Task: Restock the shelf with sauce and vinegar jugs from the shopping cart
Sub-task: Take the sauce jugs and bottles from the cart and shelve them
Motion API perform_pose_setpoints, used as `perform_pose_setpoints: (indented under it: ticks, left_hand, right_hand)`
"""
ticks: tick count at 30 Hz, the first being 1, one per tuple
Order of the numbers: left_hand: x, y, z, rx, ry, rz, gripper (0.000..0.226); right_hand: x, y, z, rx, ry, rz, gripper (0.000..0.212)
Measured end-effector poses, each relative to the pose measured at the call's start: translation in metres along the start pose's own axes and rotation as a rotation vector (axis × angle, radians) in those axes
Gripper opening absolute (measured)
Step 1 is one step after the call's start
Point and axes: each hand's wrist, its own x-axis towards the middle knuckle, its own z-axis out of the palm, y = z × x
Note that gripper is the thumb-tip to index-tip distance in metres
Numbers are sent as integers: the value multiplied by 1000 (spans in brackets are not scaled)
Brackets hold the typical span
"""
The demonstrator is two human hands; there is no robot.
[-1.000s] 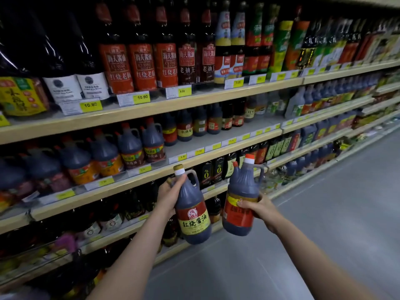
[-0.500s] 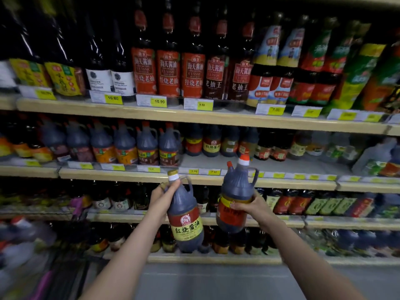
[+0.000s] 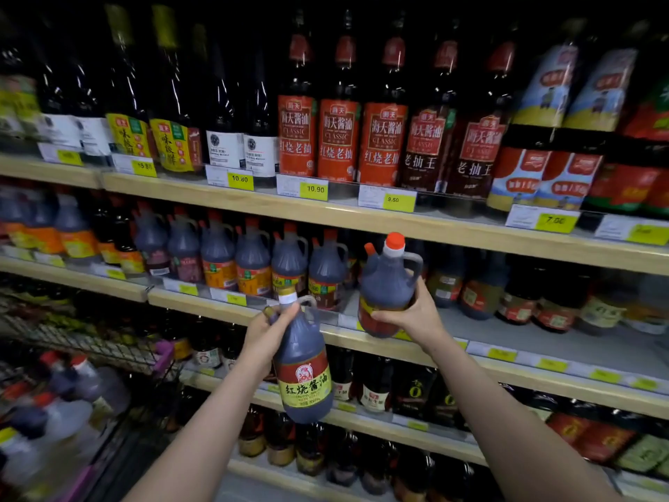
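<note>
My left hand (image 3: 266, 331) grips a dark sauce jug (image 3: 306, 371) by its neck and handle; the jug has a gold-and-white cap and a red and yellow label, and it hangs in front of the lower shelves. My right hand (image 3: 409, 317) holds a second dark jug (image 3: 389, 284) with an orange cap around its lower body, lifted level with the second shelf (image 3: 543, 342), just right of a row of similar jugs (image 3: 253, 259). The shelf surface behind and to the right of this jug is bare.
Tall soy sauce bottles (image 3: 336, 135) with price tags fill the top shelf. Small dark bottles (image 3: 514, 291) stand at the back right of the second shelf. At the lower left is the wire shopping cart (image 3: 83, 342) with more jugs (image 3: 72, 389) in it.
The view has swung left to face the shelf squarely and moved closer. My right hand has raised its jug up to the second shelf; the left jug stays lower.
</note>
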Motion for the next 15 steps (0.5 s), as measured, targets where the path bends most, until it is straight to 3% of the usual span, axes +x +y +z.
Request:
perform_pose_setpoints:
  ticks: [5, 15]
  left_hand:
    - [44, -15, -5, -32, -10, 64, 19]
    - [97, -42, -8, -44, 26, 90, 12]
  right_hand:
    - [40, 30, 27, -78, 58, -133, 76]
    - [99, 76, 40, -50, 47, -10, 68]
